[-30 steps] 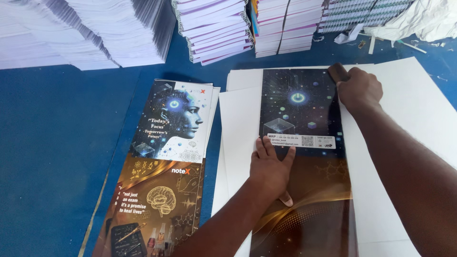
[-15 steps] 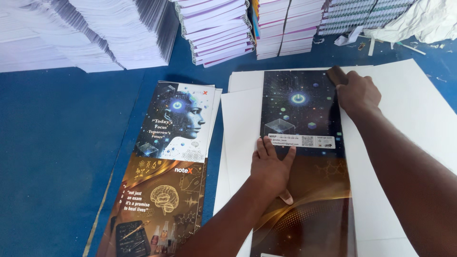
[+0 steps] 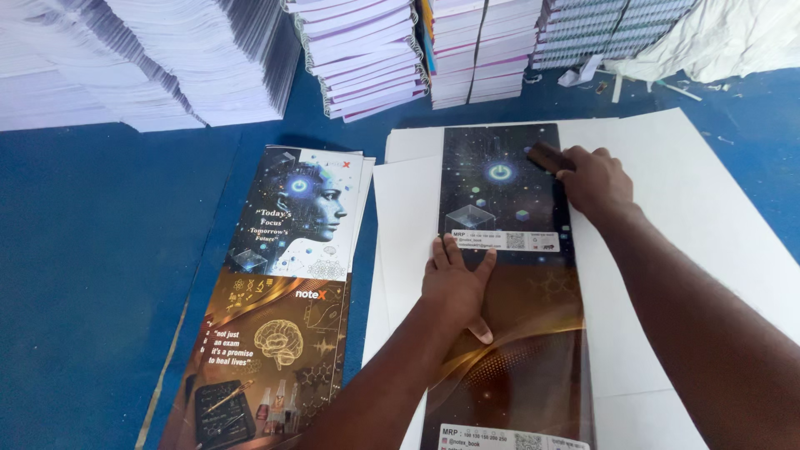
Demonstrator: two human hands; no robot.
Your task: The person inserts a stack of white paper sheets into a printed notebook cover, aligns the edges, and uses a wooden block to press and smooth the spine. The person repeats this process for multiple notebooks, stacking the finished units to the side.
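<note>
The left hand (image 3: 457, 283) is lying flat and open in the centre of the frame, palm and spread fingers pressing down on the long printed cover sheet (image 3: 508, 333), seemingly pinning it so it cannot slide on the white board sheets (image 3: 708, 208) beneath it. Over at the upper right of that sheet, the right hand (image 3: 596, 182) is closing its fingers around a small dark block (image 3: 546, 156), holding it against the sheet's dark starry panel near the right edge, probably to rub the print down flat. The cover sheet is running from upper centre down to the bottom edge of the frame. To the left, a stack of matching printed cover sheets (image 3: 283, 292) is sitting on the blue surface (image 3: 92, 250), within easy reach, and piles of bound white paper blocks (image 3: 367, 50) are lining the top of the frame
</note>
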